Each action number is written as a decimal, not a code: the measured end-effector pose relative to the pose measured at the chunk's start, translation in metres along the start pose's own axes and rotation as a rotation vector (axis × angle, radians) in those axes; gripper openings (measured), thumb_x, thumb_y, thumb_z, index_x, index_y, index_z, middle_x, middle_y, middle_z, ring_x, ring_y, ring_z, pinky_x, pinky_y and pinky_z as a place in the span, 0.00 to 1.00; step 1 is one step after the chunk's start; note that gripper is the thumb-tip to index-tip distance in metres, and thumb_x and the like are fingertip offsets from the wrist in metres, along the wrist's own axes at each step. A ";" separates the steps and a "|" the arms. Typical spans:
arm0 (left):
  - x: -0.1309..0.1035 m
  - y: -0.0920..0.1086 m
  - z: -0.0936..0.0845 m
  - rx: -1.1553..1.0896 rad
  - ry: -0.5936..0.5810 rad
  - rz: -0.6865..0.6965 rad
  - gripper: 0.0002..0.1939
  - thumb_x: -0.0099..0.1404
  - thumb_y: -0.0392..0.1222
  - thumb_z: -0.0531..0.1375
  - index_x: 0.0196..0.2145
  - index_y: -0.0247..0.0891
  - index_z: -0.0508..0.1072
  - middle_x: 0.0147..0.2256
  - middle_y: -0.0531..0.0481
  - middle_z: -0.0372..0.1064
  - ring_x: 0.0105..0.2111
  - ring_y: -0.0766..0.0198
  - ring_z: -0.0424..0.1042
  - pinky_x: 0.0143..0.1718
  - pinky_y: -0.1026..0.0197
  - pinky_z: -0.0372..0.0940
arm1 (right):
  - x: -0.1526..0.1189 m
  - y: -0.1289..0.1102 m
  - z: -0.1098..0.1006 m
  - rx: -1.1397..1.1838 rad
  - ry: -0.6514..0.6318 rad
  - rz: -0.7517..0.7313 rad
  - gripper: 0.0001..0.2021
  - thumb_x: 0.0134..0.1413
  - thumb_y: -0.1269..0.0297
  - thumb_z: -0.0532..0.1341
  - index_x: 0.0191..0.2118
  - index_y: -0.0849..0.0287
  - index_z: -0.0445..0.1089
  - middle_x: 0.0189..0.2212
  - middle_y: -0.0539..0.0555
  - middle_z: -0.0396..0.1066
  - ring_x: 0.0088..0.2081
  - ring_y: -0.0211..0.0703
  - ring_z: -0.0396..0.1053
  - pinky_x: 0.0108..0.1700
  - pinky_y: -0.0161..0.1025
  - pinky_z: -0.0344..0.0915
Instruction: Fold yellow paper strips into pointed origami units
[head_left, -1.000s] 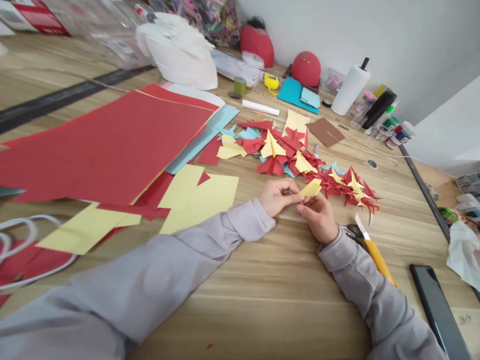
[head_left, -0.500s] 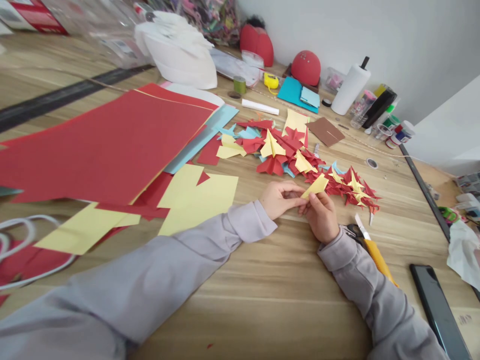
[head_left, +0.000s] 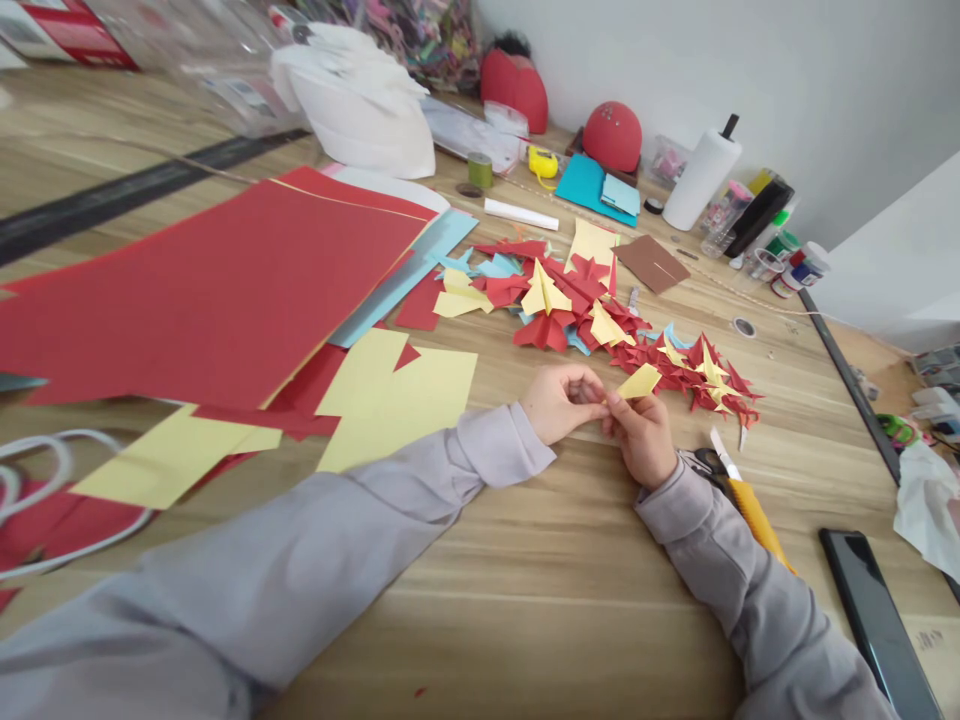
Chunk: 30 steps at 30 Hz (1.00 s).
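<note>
A small folded piece of yellow paper [head_left: 640, 381] is pinched between my two hands, above the wooden table. My left hand [head_left: 559, 402] grips its near left end with thumb and fingertips, which cover that end. My right hand [head_left: 643, 432] has its thumb pressed on the paper close to the left fingertips. Just beyond the hands lies a heap of folded paper planes [head_left: 577, 290] in red, yellow and light blue. Left of my left hand rest flat yellow sheets [head_left: 420, 395].
Large red sheets [head_left: 247, 280] cover the left side. Beside my right wrist lie a yellow-handled cutter [head_left: 754, 510] and partly hidden black scissors [head_left: 707, 462]. A phone [head_left: 874, 610] rests at the lower right. Bottles and a white roll [head_left: 701, 180] stand at the back.
My right thumb has shifted left along the folded yellow paper, nearer the left fingertips. The paper's visible end now sits slightly lower and flatter. Everything else on the table looks the same.
</note>
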<state>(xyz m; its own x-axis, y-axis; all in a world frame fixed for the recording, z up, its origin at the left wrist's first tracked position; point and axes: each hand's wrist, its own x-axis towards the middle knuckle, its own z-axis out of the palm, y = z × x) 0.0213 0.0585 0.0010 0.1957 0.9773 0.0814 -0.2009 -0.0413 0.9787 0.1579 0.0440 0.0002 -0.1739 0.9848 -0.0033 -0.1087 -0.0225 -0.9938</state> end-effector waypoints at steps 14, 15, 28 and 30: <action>-0.003 0.000 0.000 0.165 -0.162 -0.027 0.13 0.51 0.47 0.63 0.24 0.33 0.70 0.16 0.55 0.63 0.17 0.72 0.61 0.19 0.68 0.57 | 0.001 -0.007 0.003 0.160 0.027 0.059 0.18 0.45 0.56 0.64 0.15 0.60 0.60 0.09 0.44 0.54 0.13 0.29 0.49 0.17 0.32 0.43; -0.003 0.000 0.000 0.168 -0.165 -0.022 0.14 0.52 0.48 0.63 0.24 0.33 0.70 0.16 0.55 0.63 0.17 0.72 0.61 0.19 0.68 0.57 | 0.001 -0.006 0.003 0.155 0.033 0.052 0.18 0.45 0.56 0.64 0.16 0.60 0.61 0.09 0.44 0.55 0.14 0.29 0.50 0.17 0.32 0.44; -0.005 0.002 -0.001 0.210 -0.220 0.027 0.13 0.53 0.47 0.62 0.22 0.33 0.69 0.16 0.54 0.62 0.16 0.72 0.60 0.19 0.67 0.56 | -0.002 -0.005 0.000 0.101 0.020 0.030 0.17 0.43 0.58 0.66 0.16 0.60 0.61 0.09 0.43 0.55 0.13 0.29 0.50 0.17 0.32 0.44; -0.006 0.002 -0.001 0.238 -0.226 0.038 0.12 0.53 0.46 0.61 0.21 0.33 0.69 0.16 0.54 0.62 0.16 0.72 0.59 0.18 0.67 0.55 | -0.002 -0.006 0.002 0.154 0.022 0.046 0.16 0.42 0.60 0.66 0.17 0.60 0.61 0.09 0.43 0.55 0.13 0.28 0.49 0.16 0.32 0.42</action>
<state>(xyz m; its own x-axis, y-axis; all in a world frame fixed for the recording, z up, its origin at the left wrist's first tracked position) 0.0189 0.0531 0.0028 0.4058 0.9043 0.1324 0.0126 -0.1503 0.9886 0.1572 0.0421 0.0066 -0.1607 0.9856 -0.0521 -0.2501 -0.0917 -0.9639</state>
